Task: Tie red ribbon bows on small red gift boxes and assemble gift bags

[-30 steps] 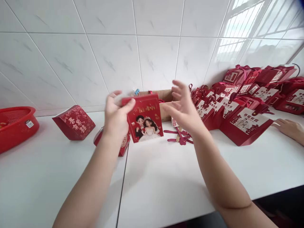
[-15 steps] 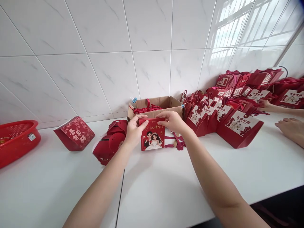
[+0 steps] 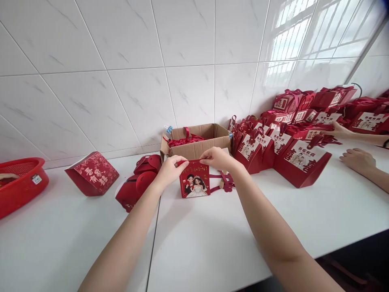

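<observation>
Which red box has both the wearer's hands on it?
The box with gold lettering above a cartoon couple, gripped at its top by left hand and right hand. The couple boxes at right show white panels instead.

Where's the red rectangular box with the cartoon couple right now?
At the head view's centre, the red couple-print box is held at its top by the left hand and right hand, in front of the open brown cardboard box.
</observation>
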Demonstrator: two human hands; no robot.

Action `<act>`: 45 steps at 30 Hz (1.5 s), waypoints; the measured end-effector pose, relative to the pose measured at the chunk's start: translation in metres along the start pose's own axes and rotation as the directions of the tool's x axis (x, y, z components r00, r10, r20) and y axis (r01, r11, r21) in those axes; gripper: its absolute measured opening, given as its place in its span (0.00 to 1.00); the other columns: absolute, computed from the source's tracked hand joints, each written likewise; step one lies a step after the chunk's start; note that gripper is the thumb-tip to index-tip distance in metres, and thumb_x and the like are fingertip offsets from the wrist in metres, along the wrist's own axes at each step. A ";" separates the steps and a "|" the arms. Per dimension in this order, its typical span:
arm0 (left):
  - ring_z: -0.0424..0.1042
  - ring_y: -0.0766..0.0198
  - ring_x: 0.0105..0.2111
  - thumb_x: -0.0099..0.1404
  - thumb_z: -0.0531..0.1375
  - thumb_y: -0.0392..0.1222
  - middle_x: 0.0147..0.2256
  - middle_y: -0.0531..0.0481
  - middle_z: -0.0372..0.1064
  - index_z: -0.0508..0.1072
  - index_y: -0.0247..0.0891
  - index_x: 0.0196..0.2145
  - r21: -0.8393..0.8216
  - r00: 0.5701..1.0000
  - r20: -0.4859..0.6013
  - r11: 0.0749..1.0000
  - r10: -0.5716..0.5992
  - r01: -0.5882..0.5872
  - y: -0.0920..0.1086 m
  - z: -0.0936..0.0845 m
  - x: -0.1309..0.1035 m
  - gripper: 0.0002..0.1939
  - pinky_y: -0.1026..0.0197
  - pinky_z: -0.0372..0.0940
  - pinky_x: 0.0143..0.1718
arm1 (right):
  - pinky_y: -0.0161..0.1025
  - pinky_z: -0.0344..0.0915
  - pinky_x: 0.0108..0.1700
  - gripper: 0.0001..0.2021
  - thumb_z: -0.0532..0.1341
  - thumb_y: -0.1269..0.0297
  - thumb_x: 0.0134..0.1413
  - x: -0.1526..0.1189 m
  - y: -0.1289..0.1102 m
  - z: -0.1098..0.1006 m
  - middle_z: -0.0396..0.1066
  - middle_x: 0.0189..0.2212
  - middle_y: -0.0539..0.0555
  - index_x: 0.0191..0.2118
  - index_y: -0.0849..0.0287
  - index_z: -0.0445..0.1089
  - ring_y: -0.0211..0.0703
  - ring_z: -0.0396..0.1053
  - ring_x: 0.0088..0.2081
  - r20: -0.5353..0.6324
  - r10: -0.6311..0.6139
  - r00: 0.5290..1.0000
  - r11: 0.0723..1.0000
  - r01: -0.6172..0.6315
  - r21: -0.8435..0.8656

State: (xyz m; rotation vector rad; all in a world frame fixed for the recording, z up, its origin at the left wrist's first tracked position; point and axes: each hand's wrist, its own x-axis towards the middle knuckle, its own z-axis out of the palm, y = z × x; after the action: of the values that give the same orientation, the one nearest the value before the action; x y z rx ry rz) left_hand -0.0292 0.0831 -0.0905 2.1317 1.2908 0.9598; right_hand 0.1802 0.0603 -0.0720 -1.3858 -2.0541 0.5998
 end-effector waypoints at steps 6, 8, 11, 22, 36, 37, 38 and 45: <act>0.73 0.56 0.40 0.61 0.58 0.45 0.39 0.46 0.75 0.75 0.38 0.37 -0.028 0.984 -0.089 0.987 0.155 -0.159 0.004 0.010 -0.002 0.10 0.57 0.67 0.43 | 0.34 0.58 0.29 0.14 0.54 0.56 0.57 -0.005 0.007 -0.013 0.71 0.29 0.51 0.34 0.59 0.74 0.34 0.61 0.27 0.057 0.043 0.997 0.999 -0.042 -0.030; 0.74 0.56 0.38 0.60 0.59 0.45 0.37 0.46 0.76 0.75 0.38 0.34 -0.026 0.987 -0.086 0.990 0.135 -0.138 0.003 0.010 -0.001 0.10 0.56 0.68 0.42 | 0.34 0.58 0.30 0.17 0.51 0.54 0.59 -0.007 0.017 -0.022 0.71 0.32 0.52 0.35 0.58 0.73 0.36 0.63 0.29 0.085 0.178 0.980 0.980 -0.169 -0.102; 0.74 0.56 0.35 0.59 0.60 0.46 0.36 0.45 0.76 0.75 0.37 0.34 -0.026 0.994 -0.063 0.995 0.091 -0.093 0.002 0.008 0.000 0.10 0.56 0.69 0.40 | 0.34 0.60 0.32 0.09 0.58 0.61 0.55 -0.010 0.036 -0.031 0.72 0.32 0.53 0.34 0.59 0.72 0.38 0.66 0.31 0.159 0.408 0.899 0.901 -0.369 -0.227; 0.74 0.56 0.35 0.59 0.59 0.47 0.35 0.46 0.77 0.76 0.38 0.34 -0.009 0.997 -0.054 0.998 0.055 -0.055 0.006 0.006 -0.001 0.11 0.55 0.69 0.40 | 0.38 0.66 0.31 0.22 0.65 0.75 0.39 -0.007 0.076 -0.019 0.70 0.36 0.57 0.45 0.61 0.68 0.47 0.70 0.35 0.201 0.686 0.699 0.705 -0.570 -0.422; 0.74 0.55 0.35 0.59 0.59 0.47 0.33 0.47 0.77 0.76 0.39 0.34 -0.006 0.996 -0.050 0.998 0.068 -0.068 0.003 0.006 -0.001 0.11 0.55 0.69 0.40 | 0.38 0.65 0.32 0.14 0.71 0.66 0.34 -0.008 0.068 -0.020 0.70 0.33 0.53 0.34 0.58 0.73 0.45 0.69 0.34 0.321 0.666 0.674 0.730 -0.498 -0.469; 0.74 0.55 0.35 0.59 0.59 0.47 0.33 0.47 0.77 0.76 0.39 0.34 -0.005 0.996 -0.054 0.997 0.072 -0.073 0.004 0.006 -0.001 0.10 0.55 0.69 0.40 | 0.38 0.65 0.32 0.14 0.71 0.65 0.33 -0.006 0.065 -0.016 0.70 0.32 0.52 0.32 0.58 0.73 0.46 0.69 0.34 0.325 0.673 0.665 0.722 -0.497 -0.481; 0.74 0.55 0.35 0.59 0.59 0.46 0.34 0.47 0.77 0.76 0.39 0.34 -0.003 0.995 -0.057 0.997 0.076 -0.077 0.004 0.006 -0.001 0.10 0.55 0.69 0.40 | 0.39 0.65 0.32 0.14 0.72 0.64 0.32 -0.005 0.063 -0.012 0.70 0.31 0.52 0.31 0.59 0.73 0.46 0.69 0.33 0.326 0.680 0.656 0.715 -0.497 -0.491; 0.74 0.56 0.34 0.59 0.59 0.46 0.37 0.47 0.77 0.76 0.39 0.35 0.007 0.997 -0.047 0.998 0.062 -0.062 0.005 0.005 -0.001 0.10 0.56 0.69 0.39 | 0.38 0.64 0.31 0.10 0.69 0.68 0.35 0.000 0.053 -0.005 0.70 0.29 0.53 0.30 0.60 0.72 0.46 0.69 0.33 0.372 0.655 0.657 0.745 -0.480 -0.463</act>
State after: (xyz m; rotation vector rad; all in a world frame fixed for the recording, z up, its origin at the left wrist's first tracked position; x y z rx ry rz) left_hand -0.0228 0.0795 -0.0907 2.1773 1.2578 1.0382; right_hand 0.2193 0.0791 -0.1032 -2.3453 -2.1494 1.0269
